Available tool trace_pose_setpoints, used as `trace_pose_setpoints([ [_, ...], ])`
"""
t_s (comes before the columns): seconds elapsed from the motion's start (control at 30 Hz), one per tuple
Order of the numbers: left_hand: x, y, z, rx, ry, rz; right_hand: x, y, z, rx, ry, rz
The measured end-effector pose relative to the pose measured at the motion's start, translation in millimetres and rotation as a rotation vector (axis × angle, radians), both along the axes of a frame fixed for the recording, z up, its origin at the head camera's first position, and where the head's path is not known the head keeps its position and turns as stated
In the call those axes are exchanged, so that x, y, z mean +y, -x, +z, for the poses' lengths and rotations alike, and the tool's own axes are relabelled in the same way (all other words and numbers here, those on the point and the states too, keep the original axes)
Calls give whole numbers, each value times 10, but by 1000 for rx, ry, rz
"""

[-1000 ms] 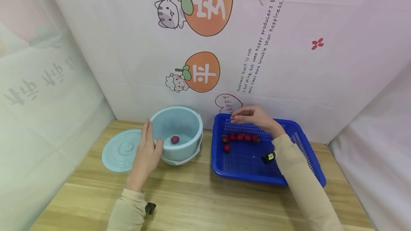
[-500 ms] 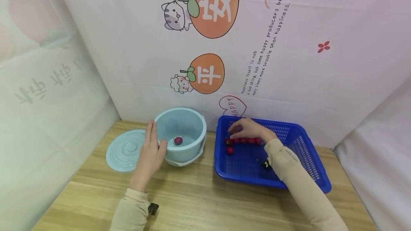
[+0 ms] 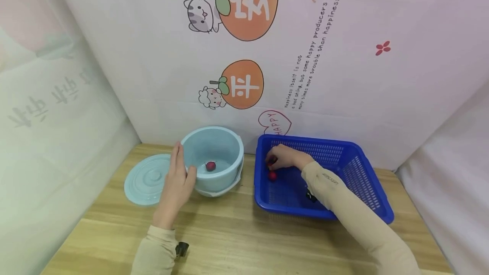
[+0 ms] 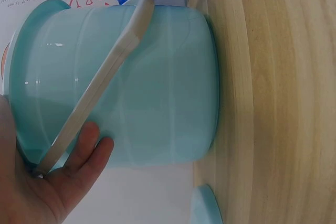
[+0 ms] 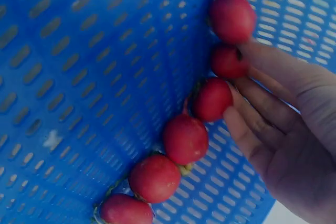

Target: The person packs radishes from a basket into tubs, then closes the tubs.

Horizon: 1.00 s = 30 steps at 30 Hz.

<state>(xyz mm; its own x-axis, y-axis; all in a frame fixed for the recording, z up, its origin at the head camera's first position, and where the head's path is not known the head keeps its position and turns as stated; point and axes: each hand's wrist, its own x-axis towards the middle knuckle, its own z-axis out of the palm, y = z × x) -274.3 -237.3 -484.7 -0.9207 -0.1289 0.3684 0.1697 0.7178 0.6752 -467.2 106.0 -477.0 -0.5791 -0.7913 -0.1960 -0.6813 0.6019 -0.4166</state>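
Observation:
In the head view my left hand [image 3: 176, 186] rests against the near left side of a light blue bucket [image 3: 219, 183], fingers straight along its rim. The left wrist view shows fingertips at the bucket wall beside its pale carrying handle [image 4: 100, 82]. One red radish [image 3: 210, 166] lies inside the bucket. My right hand [image 3: 284, 156] reaches into the blue basket [image 3: 290, 211] at its far left corner. There, in the right wrist view, thumb and fingers pinch a small radish [image 5: 229, 61]. Several other radishes [image 5: 185, 139] line up along the basket wall.
A round light blue lid [image 3: 147, 179] lies on the wooden table [image 3: 221, 241] left of the bucket. A printed white cloth [image 3: 164, 75] stands behind, with more white cloth at both sides. Basket and bucket stand a short gap apart.
My right hand has lowered from above the basket's far rim onto the radishes in the corner, and its fingers have drawn in. The left hand stays at the bucket.

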Motion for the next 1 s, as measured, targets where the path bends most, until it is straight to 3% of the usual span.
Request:
trace_pose_setpoints([
  [0.43, -9, 15, 18, 5, -5, 12, -118, -6, 38, -18, -99, -44],
  [1.0, -4, 2, 13, -11, -1, 21, -102, 42, -2, 26, -36, 11],
])
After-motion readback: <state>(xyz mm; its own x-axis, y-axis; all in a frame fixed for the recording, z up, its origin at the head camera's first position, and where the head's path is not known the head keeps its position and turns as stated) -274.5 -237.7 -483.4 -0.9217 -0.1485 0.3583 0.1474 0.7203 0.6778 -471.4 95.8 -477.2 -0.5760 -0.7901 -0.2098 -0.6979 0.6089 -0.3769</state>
